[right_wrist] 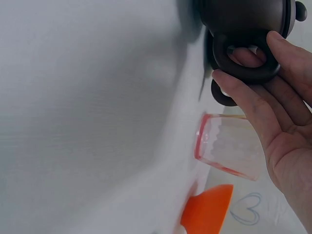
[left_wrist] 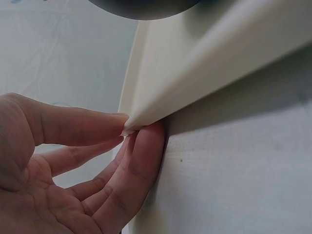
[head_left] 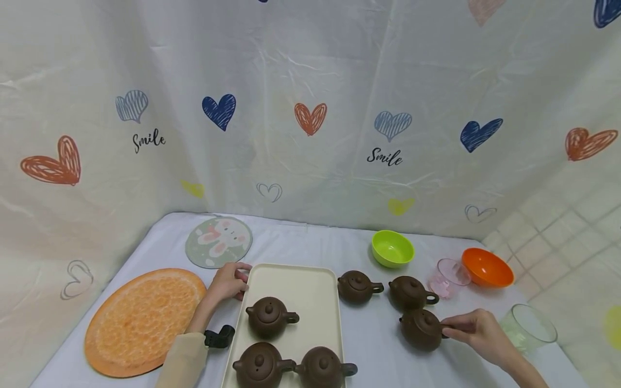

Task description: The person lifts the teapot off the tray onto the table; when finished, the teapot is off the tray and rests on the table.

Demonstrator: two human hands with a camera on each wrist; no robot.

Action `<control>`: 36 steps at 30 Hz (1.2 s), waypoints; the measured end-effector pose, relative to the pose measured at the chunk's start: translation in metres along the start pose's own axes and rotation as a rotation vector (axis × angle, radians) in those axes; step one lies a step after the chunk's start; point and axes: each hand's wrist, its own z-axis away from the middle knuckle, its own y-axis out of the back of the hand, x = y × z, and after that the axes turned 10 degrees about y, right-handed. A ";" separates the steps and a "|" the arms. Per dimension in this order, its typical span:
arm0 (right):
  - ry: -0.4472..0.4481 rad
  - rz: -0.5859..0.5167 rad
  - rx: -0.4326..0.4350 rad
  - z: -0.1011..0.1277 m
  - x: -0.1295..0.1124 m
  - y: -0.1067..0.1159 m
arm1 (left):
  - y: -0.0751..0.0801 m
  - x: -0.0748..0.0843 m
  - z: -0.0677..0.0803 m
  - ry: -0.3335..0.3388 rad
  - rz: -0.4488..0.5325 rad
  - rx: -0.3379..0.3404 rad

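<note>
A cream tray point(head_left: 310, 293) lies at the front middle of the table, bearing three brown teapots, one of them a teapot point(head_left: 268, 318) near its centre. At the tray's far left corner my left hand point(head_left: 229, 281) pinches the rim; the left wrist view has thumb above and fingers beneath the edge. My right hand point(head_left: 480, 335) grips the handle of another brown teapot point(head_left: 419, 330), right of the tray. In the right wrist view, fingers pass through that teapot's handle point(right_wrist: 246, 73). Behind it are two more, a teapot point(head_left: 407, 292) and a teapot point(head_left: 356, 287) beside the tray.
An orange round mat point(head_left: 145, 323) and a rabbit-print mat point(head_left: 218, 242) lie at left. At back right are a green bowl point(head_left: 393, 249), a pink clear cup point(head_left: 448, 277) and an orange bowl point(head_left: 487, 268). A greenish glass point(head_left: 529, 328) stands beyond my right wrist.
</note>
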 end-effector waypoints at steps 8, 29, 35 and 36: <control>0.097 0.007 0.040 0.002 0.009 -0.005 | -0.001 0.000 0.001 0.001 0.009 -0.001; -0.052 0.012 0.068 -0.004 -0.005 -0.002 | 0.000 0.001 0.001 -0.014 -0.002 0.008; -0.055 0.009 0.174 -0.023 -0.029 -0.009 | 0.000 0.000 0.001 -0.012 -0.004 0.007; -0.049 0.010 0.184 -0.027 -0.034 -0.010 | 0.000 0.000 0.001 -0.010 -0.004 0.007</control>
